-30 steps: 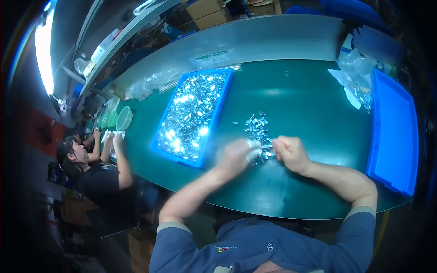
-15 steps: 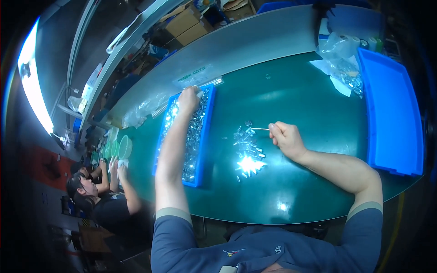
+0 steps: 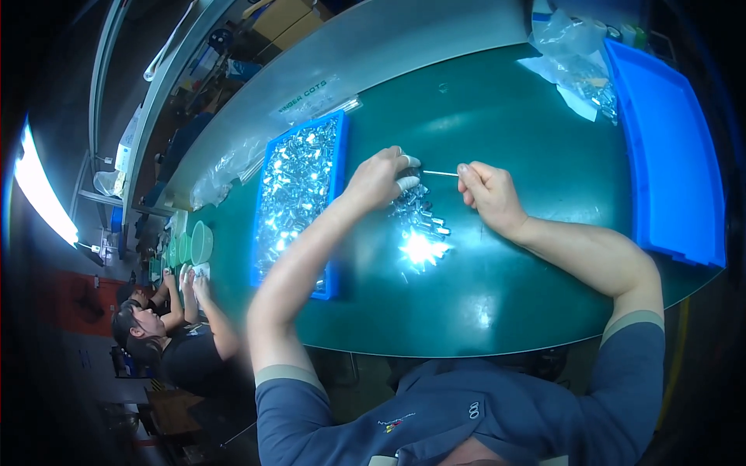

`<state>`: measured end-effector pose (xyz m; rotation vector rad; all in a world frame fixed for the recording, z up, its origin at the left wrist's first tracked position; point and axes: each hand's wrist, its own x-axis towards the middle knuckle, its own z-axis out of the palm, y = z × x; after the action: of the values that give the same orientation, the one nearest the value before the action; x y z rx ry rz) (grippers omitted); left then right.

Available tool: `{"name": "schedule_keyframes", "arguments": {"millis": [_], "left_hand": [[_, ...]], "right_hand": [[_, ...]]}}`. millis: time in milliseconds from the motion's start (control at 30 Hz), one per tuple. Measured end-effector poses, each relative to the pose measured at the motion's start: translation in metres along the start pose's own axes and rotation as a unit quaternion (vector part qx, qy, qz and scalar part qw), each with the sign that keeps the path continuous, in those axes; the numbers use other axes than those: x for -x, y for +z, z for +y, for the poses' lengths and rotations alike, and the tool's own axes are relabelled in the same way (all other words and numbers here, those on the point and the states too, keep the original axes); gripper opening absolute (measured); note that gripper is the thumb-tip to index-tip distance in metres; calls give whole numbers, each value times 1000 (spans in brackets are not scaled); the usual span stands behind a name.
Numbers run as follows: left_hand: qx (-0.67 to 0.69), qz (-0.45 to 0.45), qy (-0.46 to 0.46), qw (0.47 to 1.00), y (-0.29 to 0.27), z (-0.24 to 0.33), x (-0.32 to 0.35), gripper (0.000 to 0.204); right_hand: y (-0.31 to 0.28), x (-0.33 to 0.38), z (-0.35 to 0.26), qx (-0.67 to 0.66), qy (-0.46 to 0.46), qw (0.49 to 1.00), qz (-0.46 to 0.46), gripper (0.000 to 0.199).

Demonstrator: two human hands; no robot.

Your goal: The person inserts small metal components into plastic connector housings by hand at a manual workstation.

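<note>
My left hand (image 3: pixel 381 179), with white covers on its fingertips, reaches over the top of a loose pile of small shiny metal pieces (image 3: pixel 423 221). Its thumb and forefinger stand apart, and I make out nothing held between them. My right hand (image 3: pixel 491 198) is closed round a thin metal rod (image 3: pixel 441 173). The rod's tip points left, into the gap beside my left fingertips. Left of the pile stands a blue tray (image 3: pixel 339 147) full of similar shiny pieces, with my left forearm crossing its near right corner.
A second blue tray (image 3: pixel 672 163), without pieces in it, stands at the right. Plastic bags with metal pieces (image 3: pixel 583 70) lie at the far right. At the left, a co-worker (image 3: pixel 186 353) sits near green bowls (image 3: pixel 202 242). A grey panel (image 3: pixel 435 46) borders the green table (image 3: pixel 497 303).
My left hand has moved from the far end of the full tray rightward to the pile. The right hand keeps the rod in about the same place. The whole view has shifted slightly.
</note>
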<state>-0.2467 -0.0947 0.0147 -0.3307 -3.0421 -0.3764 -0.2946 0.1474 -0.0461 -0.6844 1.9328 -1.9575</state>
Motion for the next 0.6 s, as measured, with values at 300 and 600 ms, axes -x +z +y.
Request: {"name": "schedule_keyframes", "arguments": {"millis": [300,600], "left_hand": [[-40,-4,3,999,2,4,5,27],[-138,-49,91,985,5,7,-19,17]], "right_hand": [[1,5,-1,0,-8,1000,3,43],[0,0,2,-2,-40,999,19,46]]}}
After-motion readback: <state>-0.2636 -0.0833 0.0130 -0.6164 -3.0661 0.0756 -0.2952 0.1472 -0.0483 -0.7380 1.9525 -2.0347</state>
